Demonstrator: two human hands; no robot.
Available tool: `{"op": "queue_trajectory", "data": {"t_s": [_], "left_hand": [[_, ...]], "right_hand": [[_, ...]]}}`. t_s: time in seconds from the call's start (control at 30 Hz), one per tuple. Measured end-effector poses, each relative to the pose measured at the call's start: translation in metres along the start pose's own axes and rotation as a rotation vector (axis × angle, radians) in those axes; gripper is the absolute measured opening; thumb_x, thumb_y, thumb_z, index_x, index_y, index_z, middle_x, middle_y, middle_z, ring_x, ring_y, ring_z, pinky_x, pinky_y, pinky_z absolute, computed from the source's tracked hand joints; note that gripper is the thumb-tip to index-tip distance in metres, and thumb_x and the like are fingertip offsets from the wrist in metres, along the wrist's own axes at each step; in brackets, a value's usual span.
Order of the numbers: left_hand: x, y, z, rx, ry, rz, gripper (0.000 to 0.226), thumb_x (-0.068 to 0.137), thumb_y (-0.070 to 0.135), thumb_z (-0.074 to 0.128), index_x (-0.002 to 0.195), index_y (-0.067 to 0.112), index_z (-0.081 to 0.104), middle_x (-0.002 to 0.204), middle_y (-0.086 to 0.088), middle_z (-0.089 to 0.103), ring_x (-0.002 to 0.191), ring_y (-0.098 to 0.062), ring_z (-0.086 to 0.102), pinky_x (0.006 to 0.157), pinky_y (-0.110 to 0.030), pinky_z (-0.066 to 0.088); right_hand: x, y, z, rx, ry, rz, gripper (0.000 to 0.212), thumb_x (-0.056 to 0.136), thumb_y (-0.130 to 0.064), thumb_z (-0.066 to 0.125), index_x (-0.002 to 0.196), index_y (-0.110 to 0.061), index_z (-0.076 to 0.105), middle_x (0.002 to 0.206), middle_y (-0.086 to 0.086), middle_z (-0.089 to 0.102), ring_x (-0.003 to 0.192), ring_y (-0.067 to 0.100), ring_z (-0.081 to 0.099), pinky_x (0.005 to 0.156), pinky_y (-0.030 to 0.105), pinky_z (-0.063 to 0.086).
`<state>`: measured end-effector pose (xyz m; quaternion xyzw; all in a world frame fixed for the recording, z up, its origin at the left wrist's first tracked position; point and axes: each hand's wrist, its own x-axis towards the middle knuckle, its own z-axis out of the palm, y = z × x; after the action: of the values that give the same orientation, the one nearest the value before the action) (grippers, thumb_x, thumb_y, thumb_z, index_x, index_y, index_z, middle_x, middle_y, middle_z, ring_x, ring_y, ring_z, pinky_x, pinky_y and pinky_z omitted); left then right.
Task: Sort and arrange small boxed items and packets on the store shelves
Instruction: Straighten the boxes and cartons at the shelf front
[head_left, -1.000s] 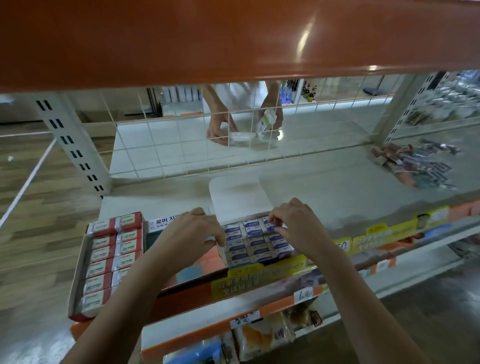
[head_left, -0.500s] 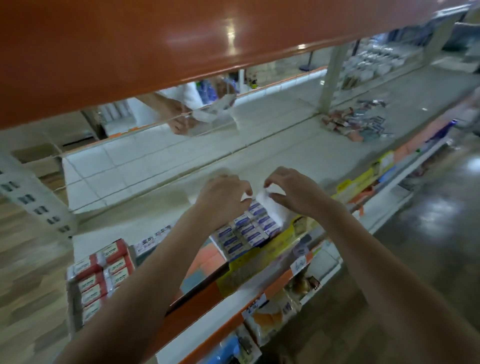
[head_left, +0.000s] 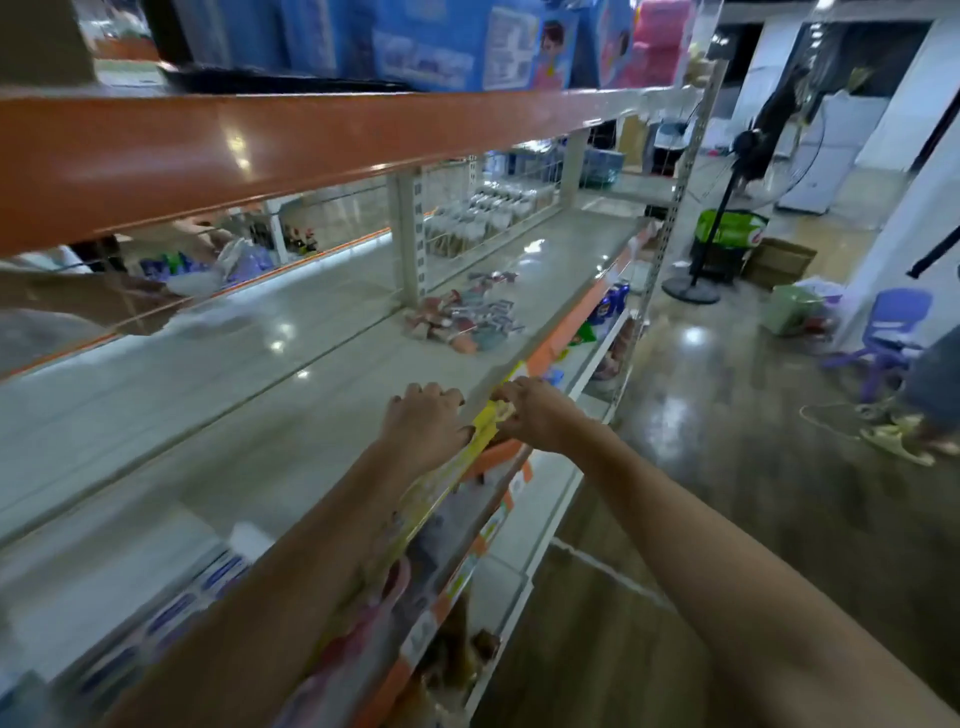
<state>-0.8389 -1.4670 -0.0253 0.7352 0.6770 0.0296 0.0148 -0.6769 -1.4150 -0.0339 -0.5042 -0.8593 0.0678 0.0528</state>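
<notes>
At the front edge of the shelf (head_left: 291, 415), a yellow label strip (head_left: 480, 434) is pinched by the right hand (head_left: 540, 413) while the left hand (head_left: 423, 421) rests curled and empty-looking, so the strip may be torn and the blurred blue boxes (head_left: 171, 613) under the left forearm knocked.

This is a shop: long metal shelves (head_left: 291, 395) with orange edges, yellow price strips (head_left: 452, 467) on the front edge, and boxed goods (head_left: 467, 47) stacked above.

Blurred blue-labelled boxes (head_left: 171, 613) partly behind the left forearm (head_left: 291, 566).
</notes>
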Motion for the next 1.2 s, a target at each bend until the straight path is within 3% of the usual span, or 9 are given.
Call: {"op": "queue_trajectory", "data": {"t_s": [0.3, 0.47, 0.7, 0.9, 1.07, 1.2], "left_hand": [[0.121, 0.061, 0.02, -0.025, -0.076, -0.106, 0.048, 0.092, 0.047, 0.046, 0.131, 0.018, 0.045, 0.134, -0.009, 0.045, 0.121, -0.029, 0.042, 0.095, -0.04, 0.039], [0.168, 0.042, 0.033, -0.054, -0.036, -0.179, 0.045, 0.09, 0.044, 0.047, 0.129, 0.021, 0.048, 0.138, -0.001, 0.042, 0.123, -0.023, 0.042, 0.097, -0.037, 0.042], [0.244, -0.014, 0.065, -0.023, -0.065, -0.277, 0.029, 0.084, 0.028, 0.04, 0.106, 0.017, 0.056, 0.108, -0.005, 0.062, 0.096, -0.024, 0.058, 0.077, -0.04, 0.051], [0.255, -0.027, 0.071, -0.003, -0.044, -0.207, 0.045, 0.092, 0.018, 0.047, 0.136, 0.024, 0.046, 0.137, -0.003, 0.045, 0.122, -0.023, 0.047, 0.093, -0.032, 0.044], [0.262, -0.037, 0.078, -0.069, -0.062, -0.231, 0.049, 0.089, 0.021, 0.053, 0.135, 0.036, 0.045, 0.139, 0.004, 0.042, 0.122, -0.021, 0.046, 0.094, -0.034, 0.045], [0.259, -0.035, 0.072, -0.058, -0.034, -0.244, 0.044, 0.091, 0.029, 0.052, 0.134, 0.034, 0.047, 0.139, 0.003, 0.045, 0.126, -0.019, 0.043, 0.099, -0.031, 0.04]], "right_hand": [[0.049, 0.133, -0.021, 0.098, -0.004, -0.013, 0.04, 0.091, -0.027, 0.055, 0.127, -0.011, 0.05, 0.123, 0.011, 0.053, 0.112, 0.026, 0.052, 0.093, 0.041, 0.045], [0.092, 0.171, -0.015, 0.122, -0.06, -0.045, 0.041, 0.092, -0.025, 0.056, 0.13, -0.012, 0.048, 0.129, 0.01, 0.049, 0.115, 0.027, 0.049, 0.094, 0.039, 0.043], [0.192, 0.207, -0.015, 0.118, -0.084, -0.048, 0.045, 0.09, -0.023, 0.055, 0.133, -0.016, 0.045, 0.135, 0.008, 0.043, 0.119, 0.028, 0.049, 0.098, 0.039, 0.043], [0.269, 0.219, -0.014, 0.124, -0.096, -0.113, 0.043, 0.09, -0.017, 0.055, 0.132, -0.014, 0.047, 0.133, 0.011, 0.044, 0.118, 0.028, 0.05, 0.098, 0.036, 0.041], [0.311, 0.213, 0.001, 0.146, -0.063, -0.107, 0.04, 0.09, -0.021, 0.055, 0.128, -0.009, 0.051, 0.129, 0.014, 0.052, 0.116, 0.029, 0.051, 0.093, 0.035, 0.042], [0.337, 0.21, 0.015, 0.086, -0.065, -0.079, 0.04, 0.091, -0.03, 0.054, 0.122, -0.004, 0.053, 0.123, 0.017, 0.052, 0.114, 0.031, 0.049, 0.092, 0.038, 0.043]]}}
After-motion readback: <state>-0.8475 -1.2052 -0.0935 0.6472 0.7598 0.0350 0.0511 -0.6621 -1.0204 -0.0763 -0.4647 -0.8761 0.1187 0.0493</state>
